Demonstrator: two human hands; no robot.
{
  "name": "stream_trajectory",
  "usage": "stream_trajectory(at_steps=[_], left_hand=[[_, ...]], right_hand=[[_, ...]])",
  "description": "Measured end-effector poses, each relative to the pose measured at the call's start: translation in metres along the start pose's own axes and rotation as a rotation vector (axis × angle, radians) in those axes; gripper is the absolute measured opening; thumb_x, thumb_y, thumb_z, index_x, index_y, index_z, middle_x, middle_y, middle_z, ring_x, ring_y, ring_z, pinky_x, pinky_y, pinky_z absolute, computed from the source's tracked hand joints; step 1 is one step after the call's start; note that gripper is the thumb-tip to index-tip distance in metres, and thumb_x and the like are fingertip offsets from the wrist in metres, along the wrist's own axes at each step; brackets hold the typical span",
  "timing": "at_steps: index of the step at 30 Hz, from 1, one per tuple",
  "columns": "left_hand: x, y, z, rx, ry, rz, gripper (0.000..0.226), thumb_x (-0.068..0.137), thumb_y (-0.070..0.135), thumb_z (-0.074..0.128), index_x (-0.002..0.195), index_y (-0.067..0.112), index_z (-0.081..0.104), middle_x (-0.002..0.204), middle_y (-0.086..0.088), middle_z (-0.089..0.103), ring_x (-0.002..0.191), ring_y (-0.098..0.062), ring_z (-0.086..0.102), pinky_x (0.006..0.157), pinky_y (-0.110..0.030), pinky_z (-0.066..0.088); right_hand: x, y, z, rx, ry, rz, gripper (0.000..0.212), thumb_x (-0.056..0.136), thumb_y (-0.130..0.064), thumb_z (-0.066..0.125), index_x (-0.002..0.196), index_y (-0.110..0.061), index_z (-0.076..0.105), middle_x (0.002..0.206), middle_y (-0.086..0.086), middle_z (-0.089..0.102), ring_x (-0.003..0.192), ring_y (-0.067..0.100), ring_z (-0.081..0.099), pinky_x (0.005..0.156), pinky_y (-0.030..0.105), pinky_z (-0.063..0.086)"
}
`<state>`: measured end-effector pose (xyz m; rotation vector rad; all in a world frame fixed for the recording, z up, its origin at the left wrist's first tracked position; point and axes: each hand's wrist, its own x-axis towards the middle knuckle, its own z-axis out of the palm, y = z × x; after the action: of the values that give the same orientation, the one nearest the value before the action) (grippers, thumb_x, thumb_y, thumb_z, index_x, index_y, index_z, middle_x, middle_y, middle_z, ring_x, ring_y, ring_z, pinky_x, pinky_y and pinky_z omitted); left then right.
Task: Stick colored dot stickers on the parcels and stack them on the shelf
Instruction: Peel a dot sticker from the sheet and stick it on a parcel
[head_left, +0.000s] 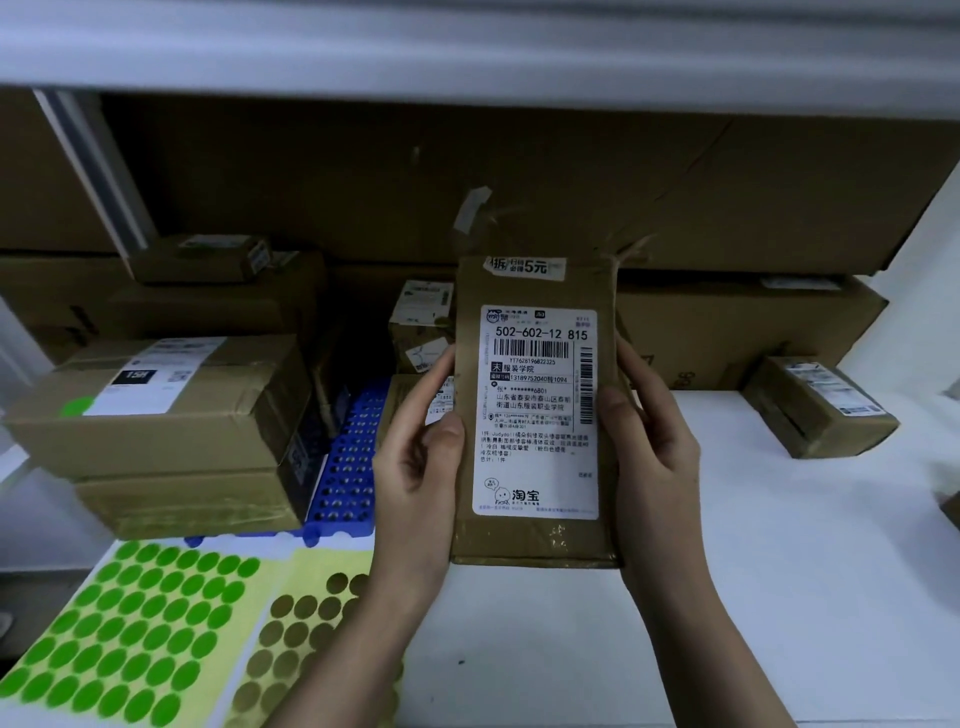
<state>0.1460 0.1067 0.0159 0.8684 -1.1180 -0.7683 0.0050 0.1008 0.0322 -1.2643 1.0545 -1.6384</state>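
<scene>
Gripping a flat brown cardboard parcel with a white shipping label (537, 415) by its long edges, the left hand (415, 467) and right hand (652, 457) curl around it above the white table (779, 571), beside the green dot sticker sheet (130, 629).

Both hands — left hand (415, 462), right hand (654, 457) — grip a flat labelled parcel (535, 540) mid-frame; green dot sticker sheet (124, 634) lies lower left.

Two hands — left hand (415, 457), right hand (657, 457) — one held parcel (535, 410); two sticker sheets, green sheet (130, 629) and gold sheet (306, 639), lower left.
</scene>
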Motion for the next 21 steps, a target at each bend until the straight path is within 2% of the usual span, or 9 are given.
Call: stream_trajectory(at_steps=[3, 7, 9, 12, 14, 16, 19, 21], left_hand=[[-0.004, -0.003, -0.002, 0.026, 0.005, -0.045, 0.036, 0.090, 0.020, 0.048, 0.120, 0.038, 0.056, 0.108, 0.029, 0.065, 0.099, 0.007, 0.061, 0.072, -0.008, 0.048], [-0.013, -0.007, -0.003, 0.068, 0.011, -0.064, 0.036, 0.095, 0.007, 0.049, 0.126, 0.024, 0.055, 0.093, 0.034, 0.065, 0.087, 0.015, 0.059, 0.070, -0.004, 0.045], [-0.019, -0.008, -0.004, 0.072, 0.015, -0.087, 0.035, 0.094, 0.010, 0.051, 0.126, 0.023, 0.056, 0.093, 0.034, 0.065, 0.088, 0.014, 0.060, 0.069, -0.004, 0.045], [-0.029, -0.018, -0.007, 0.038, 0.012, -0.184, 0.032, 0.091, 0.018, 0.055, 0.121, 0.029, 0.060, 0.100, 0.023, 0.069, 0.091, 0.003, 0.066, 0.070, -0.013, 0.052], [-0.038, -0.027, -0.010, 0.041, 0.010, -0.260, 0.032, 0.090, 0.020, 0.058, 0.120, 0.030, 0.061, 0.103, 0.020, 0.070, 0.094, 0.001, 0.066, 0.071, -0.012, 0.051], [-0.048, -0.039, -0.016, 0.095, 0.000, -0.319, 0.032, 0.088, 0.024, 0.060, 0.119, 0.033, 0.061, 0.100, 0.024, 0.069, 0.094, 0.002, 0.065, 0.072, -0.012, 0.051], [-0.063, -0.059, -0.027, 0.203, -0.035, -0.443, 0.035, 0.086, 0.030, 0.063, 0.120, 0.039, 0.061, 0.094, 0.020, 0.069, 0.090, -0.012, 0.068, 0.077, -0.032, 0.057], [-0.073, -0.072, -0.035, 0.241, -0.055, -0.510, 0.035, 0.088, 0.023, 0.063, 0.119, 0.038, 0.060, 0.092, 0.018, 0.069, 0.085, -0.010, 0.069, 0.077, -0.035, 0.057]], right_hand=[[-0.004, 0.004, 0.000, -0.024, 0.023, -0.006, 0.035, 0.098, -0.015, 0.047, 0.124, -0.037, 0.054, 0.089, -0.023, 0.070, 0.088, 0.001, 0.068, 0.064, 0.016, 0.053], [-0.009, 0.013, -0.002, -0.052, 0.064, -0.002, 0.030, 0.098, -0.018, 0.049, 0.117, -0.039, 0.060, 0.104, -0.017, 0.070, 0.095, 0.002, 0.066, 0.070, 0.018, 0.053], [-0.013, 0.018, -0.005, -0.055, 0.087, 0.017, 0.029, 0.097, -0.016, 0.051, 0.118, -0.032, 0.061, 0.095, -0.022, 0.071, 0.088, 0.000, 0.066, 0.067, 0.016, 0.052], [-0.022, 0.031, -0.011, -0.083, 0.097, 0.054, 0.029, 0.096, -0.015, 0.053, 0.122, -0.023, 0.061, 0.089, -0.026, 0.070, 0.084, 0.000, 0.067, 0.061, 0.015, 0.052], [-0.030, 0.044, -0.016, -0.130, 0.099, 0.101, 0.029, 0.095, -0.018, 0.054, 0.123, -0.025, 0.061, 0.091, -0.024, 0.069, 0.085, 0.004, 0.068, 0.061, 0.018, 0.054], [-0.039, 0.058, -0.022, -0.173, 0.106, 0.155, 0.027, 0.094, -0.021, 0.055, 0.120, -0.028, 0.061, 0.095, -0.017, 0.070, 0.086, 0.007, 0.068, 0.063, 0.022, 0.056], [-0.054, 0.079, -0.033, -0.240, 0.120, 0.251, 0.020, 0.093, -0.023, 0.059, 0.112, -0.023, 0.063, 0.099, -0.007, 0.070, 0.083, 0.002, 0.066, 0.068, 0.028, 0.056], [-0.065, 0.094, -0.039, -0.283, 0.108, 0.318, 0.017, 0.091, -0.025, 0.061, 0.107, -0.020, 0.063, 0.098, -0.006, 0.070, 0.083, 0.003, 0.066, 0.065, 0.023, 0.053]])
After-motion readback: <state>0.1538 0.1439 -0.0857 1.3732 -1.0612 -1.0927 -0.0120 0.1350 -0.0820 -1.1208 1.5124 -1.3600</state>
